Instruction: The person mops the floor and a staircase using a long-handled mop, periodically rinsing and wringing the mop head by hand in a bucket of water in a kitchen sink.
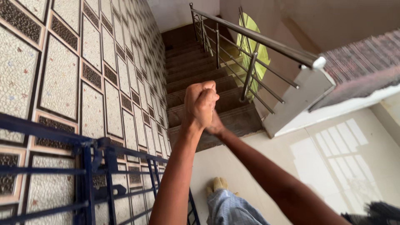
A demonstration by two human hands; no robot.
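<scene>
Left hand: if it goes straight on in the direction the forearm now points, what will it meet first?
The left hand, fisted against the right hand, points toward the brown stairs. Nothing shows between them, so the steps look like the first contact, though depth is hard to judge.

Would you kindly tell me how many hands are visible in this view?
2. The left hand is a raised fist at centre frame, before the brown stairs. The right hand sits just behind it, clasped against it and largely hidden. Neither visibly holds anything.
</scene>
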